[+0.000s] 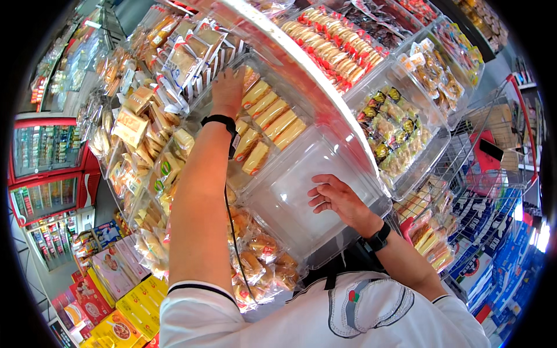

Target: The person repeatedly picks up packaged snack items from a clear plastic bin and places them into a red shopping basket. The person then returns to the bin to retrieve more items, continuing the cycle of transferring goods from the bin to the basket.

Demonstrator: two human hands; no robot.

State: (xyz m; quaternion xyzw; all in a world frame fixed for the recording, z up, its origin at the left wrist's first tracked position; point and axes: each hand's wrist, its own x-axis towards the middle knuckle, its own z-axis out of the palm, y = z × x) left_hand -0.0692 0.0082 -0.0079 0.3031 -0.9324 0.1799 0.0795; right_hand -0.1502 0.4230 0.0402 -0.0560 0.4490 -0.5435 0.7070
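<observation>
My left hand (228, 90) reaches to the far end of a transparent plastic bin of wrapped cakes, by a packaged cake (249, 77) in the corner. Its fingertips are partly hidden, and whether they grip anything does not show. Rows of wrapped yellow cakes (277, 123) lie to the right of that hand. Over a second transparent bin (300, 169), my right hand (333, 195) hovers with fingers apart and nothing in them. Each wrist wears a black band.
Bagged sliced bread (185, 63) and wrapped pastries (130, 126) crowd the left. Bagged buns (261, 248) lie near my body. A curved clear panel edge (322, 74) separates further snack bins. A wire shopping cart (472, 143) at right holds packaged bread and a phone (491, 150).
</observation>
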